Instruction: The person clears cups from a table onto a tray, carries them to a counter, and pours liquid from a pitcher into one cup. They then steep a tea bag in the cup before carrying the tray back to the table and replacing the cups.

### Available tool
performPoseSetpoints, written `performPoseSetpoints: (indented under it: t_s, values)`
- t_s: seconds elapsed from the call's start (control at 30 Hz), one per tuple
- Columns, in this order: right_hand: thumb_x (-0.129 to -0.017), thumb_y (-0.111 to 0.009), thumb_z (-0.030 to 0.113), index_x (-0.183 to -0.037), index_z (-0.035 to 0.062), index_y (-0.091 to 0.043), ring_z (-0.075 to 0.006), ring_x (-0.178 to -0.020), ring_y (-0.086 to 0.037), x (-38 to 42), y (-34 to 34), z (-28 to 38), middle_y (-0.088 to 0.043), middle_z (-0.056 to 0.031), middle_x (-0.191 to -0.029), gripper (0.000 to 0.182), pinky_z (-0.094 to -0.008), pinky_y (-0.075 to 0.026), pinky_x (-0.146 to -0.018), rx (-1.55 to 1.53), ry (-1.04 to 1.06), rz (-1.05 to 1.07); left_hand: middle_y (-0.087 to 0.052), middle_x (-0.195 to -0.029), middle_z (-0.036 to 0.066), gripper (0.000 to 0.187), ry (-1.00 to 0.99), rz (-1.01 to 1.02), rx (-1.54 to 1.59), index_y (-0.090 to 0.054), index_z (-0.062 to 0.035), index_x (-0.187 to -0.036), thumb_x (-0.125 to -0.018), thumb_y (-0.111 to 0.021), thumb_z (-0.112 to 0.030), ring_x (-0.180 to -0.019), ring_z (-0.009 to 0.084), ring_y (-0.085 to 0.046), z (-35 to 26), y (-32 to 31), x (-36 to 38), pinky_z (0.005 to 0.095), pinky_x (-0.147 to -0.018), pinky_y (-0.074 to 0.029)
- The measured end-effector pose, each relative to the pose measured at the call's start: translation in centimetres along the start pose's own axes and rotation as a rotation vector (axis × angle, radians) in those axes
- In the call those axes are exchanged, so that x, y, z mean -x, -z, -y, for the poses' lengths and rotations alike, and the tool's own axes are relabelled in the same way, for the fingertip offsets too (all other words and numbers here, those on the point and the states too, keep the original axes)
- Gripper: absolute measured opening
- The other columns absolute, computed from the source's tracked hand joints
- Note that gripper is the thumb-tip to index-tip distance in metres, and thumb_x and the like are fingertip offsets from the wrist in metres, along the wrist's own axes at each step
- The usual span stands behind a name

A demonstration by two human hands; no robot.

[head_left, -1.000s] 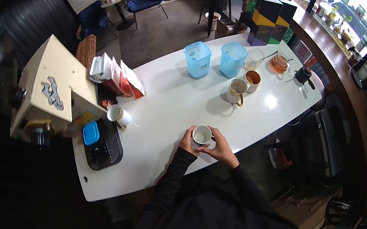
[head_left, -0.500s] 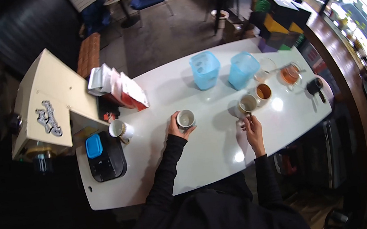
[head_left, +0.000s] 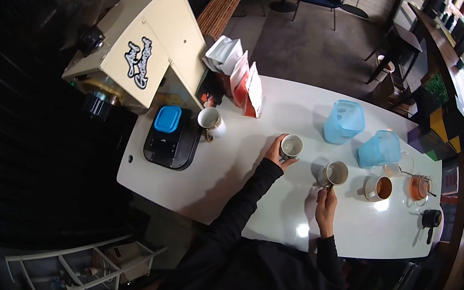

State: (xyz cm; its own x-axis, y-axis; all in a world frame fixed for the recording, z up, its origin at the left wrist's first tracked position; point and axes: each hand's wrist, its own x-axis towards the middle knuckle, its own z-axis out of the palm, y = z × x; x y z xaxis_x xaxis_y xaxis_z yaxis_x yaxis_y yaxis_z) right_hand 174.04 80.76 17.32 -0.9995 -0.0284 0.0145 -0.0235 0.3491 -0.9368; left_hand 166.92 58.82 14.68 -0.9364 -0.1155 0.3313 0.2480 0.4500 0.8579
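Observation:
My left hand is wrapped around the side of a small pale cup, its open top facing up. With the fingers of my right hand I grip the handle of a pale mug, just right of that cup. Both vessels are upright and apart from each other. Further right stands a cup with a brown inside. Beyond it is a glass server holding amber liquid. A white mug with a brownish handle stands to the left.
Two blue translucent pitchers stand toward the far side of the white table. At left are a cream grinder-like machine, a black scale with a blue lid, and upright bags. A black-handled tool lies right.
The view has turned left. My right hand has brought its mug leftward, away from the brown-inside cup and closer to the cup in my left hand. Both hands keep their hold.

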Motion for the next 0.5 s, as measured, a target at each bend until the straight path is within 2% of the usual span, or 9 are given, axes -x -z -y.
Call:
performPoseSetpoints:
  t_s: [0.1,0.13,0.17,0.23,0.37,0.43,0.5]
  values:
    - [-0.097,-0.04,0.016,-0.103,-0.0028,-0.054,-0.0153,-0.059,-0.048,-1.0,-1.1,0.6,-0.051,-0.0075,-0.066,0.024,-0.0308,-0.039,-0.055,-0.008,0.009,0.066,-0.044,-0.13,0.02,0.099,-0.062,-0.056,-0.044,-0.029,-0.0054,-0.138,-0.06,-0.085,-0.029,-0.12,0.0359,-0.045,-0.2,0.6,0.7,0.0407,-0.098,-0.04]
    - [-0.097,-0.04,0.016,-0.101,-0.0026,-0.055,-0.0148,-0.059,-0.049,-1.2,-1.6,0.4,-0.051,-0.007,-0.065,0.024,-0.0306,-0.039,-0.055,-0.025,0.01,0.069,-0.037,-0.136,0.021,0.1,-0.036,-0.036,-0.005,-0.024,-0.0047,-0.142,-0.064,-0.083,-0.028,-0.122,0.038,-0.041,-0.1,1.1,1.3,0.0417,-0.102,-0.036]
    - [-0.097,-0.04,0.016,-0.101,-0.0026,-0.055,-0.0148,-0.059,-0.049,-1.3,-1.9,0.3,-0.051,-0.007,-0.065,0.024,-0.0306,-0.039,-0.055,-0.025,0.013,0.071,-0.037,-0.136,0.021,0.1,-0.037,-0.039,-0.006,-0.024,-0.0047,-0.142,-0.064,-0.083,-0.028,-0.122,0.038,-0.041,-0.1,2.0,2.0,0.0417,-0.102,-0.036]
    - [-0.097,-0.041,0.016,-0.098,-0.0023,-0.055,-0.014,-0.059,-0.05,-1.3,-2.4,0.4,-0.052,-0.0065,-0.065,0.023,-0.03,-0.04,-0.055,-0.085,0.023,0.091,-0.043,-0.131,0.019,0.089,-0.085,-0.144,-0.103,-0.029,-0.0061,-0.14,-0.068,-0.078,-0.024,-0.115,0.0349,-0.047,-0.1,4.7,3.3,0.0392,-0.096,-0.041]
    - [-0.097,-0.042,0.018,-0.094,-0.0024,-0.055,-0.0134,-0.058,-0.051,-1.3,-2.5,0.5,-0.053,-0.0066,-0.065,0.025,-0.0289,-0.042,-0.056,-0.133,-0.015,0.094,-0.056,-0.103,0.01,0.058,0.118,-0.544,-0.148,-0.047,-0.0061,-0.125,-0.073,-0.072,-0.013,-0.089,0.0193,-0.056,0.0,10.9,5.2,0.0301,-0.075,-0.047]
    - [-0.096,-0.044,0.016,-0.093,-0.0025,-0.056,-0.0142,-0.06,-0.054,-1.1,-2.1,1.0,-0.057,-0.0077,-0.068,0.023,-0.0289,-0.043,-0.056,-0.108,-0.023,0.094,-0.057,-0.089,0.006,0.044,0.136,-0.635,-0.154,-0.052,-0.0049,-0.115,-0.076,-0.07,-0.01,-0.071,0.0125,-0.055,-0.5,13.6,5.0,0.0255,-0.064,-0.046]
    - [-0.095,-0.045,0.015,-0.093,-0.0026,-0.056,-0.015,-0.061,-0.057,-0.8,-1.6,1.6,-0.06,-0.0089,-0.071,0.021,-0.0288,-0.044,-0.056,-0.084,-0.037,0.061,-0.055,-0.074,0.002,0.034,0.096,-0.55,-0.036,-0.053,-0.0043,-0.107,-0.078,-0.07,-0.01,-0.056,0.0067,-0.051,0.0,14.5,4.7,0.0212,-0.054,-0.043]
